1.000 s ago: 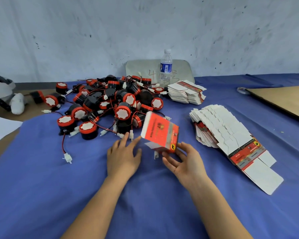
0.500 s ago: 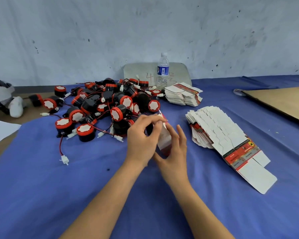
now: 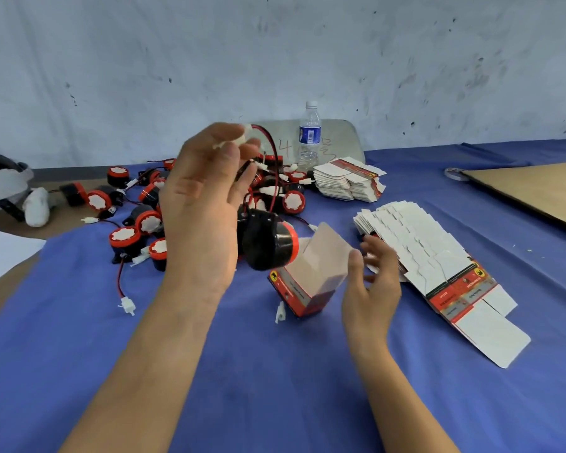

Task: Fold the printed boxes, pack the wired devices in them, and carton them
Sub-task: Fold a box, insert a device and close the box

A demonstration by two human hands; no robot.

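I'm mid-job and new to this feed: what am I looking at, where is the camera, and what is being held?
There is no machine here: a person works with bare hands, and the one picture comes from a camera on their head, looking forward and down. The left hand is raised and pinches the white plug of a wired device, whose black, red-rimmed body hangs by its wire over an open printed box. The right hand, fingers loose, is at the box's raised flap. On the blue cloth lie a pile of devices and two stacks of flat boxes; a water bottle stands at the back.
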